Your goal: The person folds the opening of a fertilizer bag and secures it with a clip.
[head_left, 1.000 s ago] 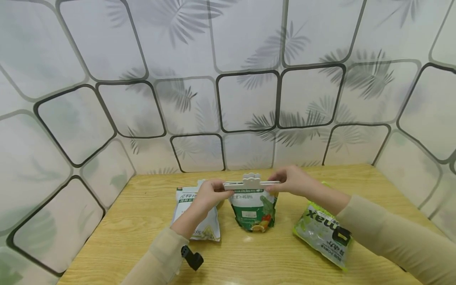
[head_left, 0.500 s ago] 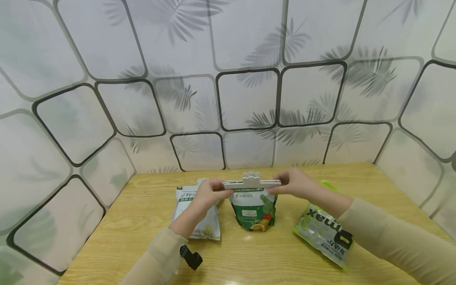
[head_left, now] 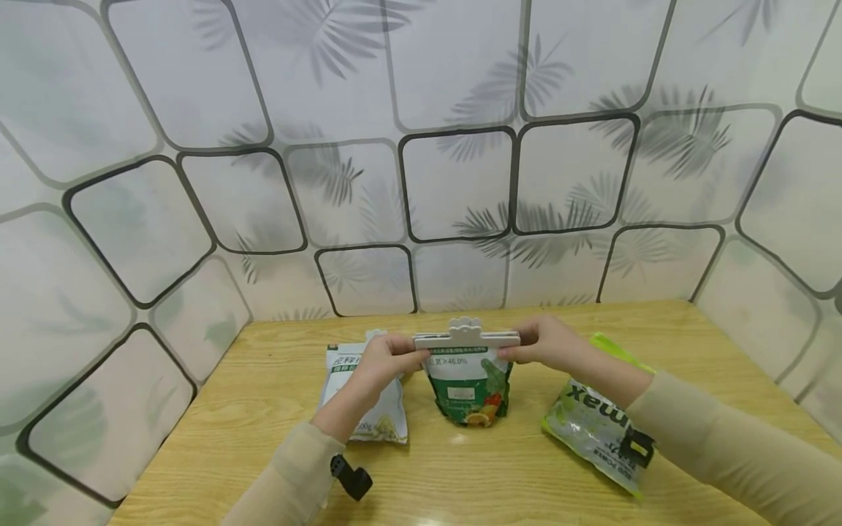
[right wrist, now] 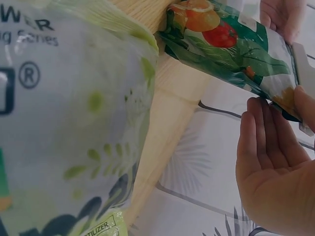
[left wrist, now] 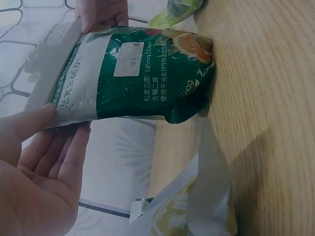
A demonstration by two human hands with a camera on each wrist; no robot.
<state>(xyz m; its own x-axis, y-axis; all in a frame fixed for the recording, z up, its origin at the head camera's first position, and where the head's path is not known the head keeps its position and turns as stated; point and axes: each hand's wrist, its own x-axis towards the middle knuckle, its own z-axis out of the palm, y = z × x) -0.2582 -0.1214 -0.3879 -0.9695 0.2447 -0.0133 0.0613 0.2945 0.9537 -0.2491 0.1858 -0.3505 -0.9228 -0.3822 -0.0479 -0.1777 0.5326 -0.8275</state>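
Observation:
A green-and-white printed bag (head_left: 468,394) with vegetables and fruit on its front is upright over the middle of the table. Across its top edge runs a wide white sealing clip (head_left: 465,337). My left hand (head_left: 389,358) pinches the bag's upper left corner by the clip's end, thumb in front and fingers behind. At the opposite upper corner, my right hand (head_left: 549,342) pinches the bag the same way, its thumb (right wrist: 306,109) seen near the clip in the right wrist view. The bag's bottom (left wrist: 209,73) is close to the table; whether it bears weight I cannot tell.
A white bag (head_left: 368,394) stands behind my left forearm. To the right, a lime-green and grey bag (head_left: 592,431) lies slanted, partly under my right forearm. A patterned curtain (head_left: 460,183) closes off the wooden table's (head_left: 460,482) back and sides.
My right hand has shifted slightly outward to the right along the clip's end. The left hand, the clip and the green-and-white bag stay almost in place.

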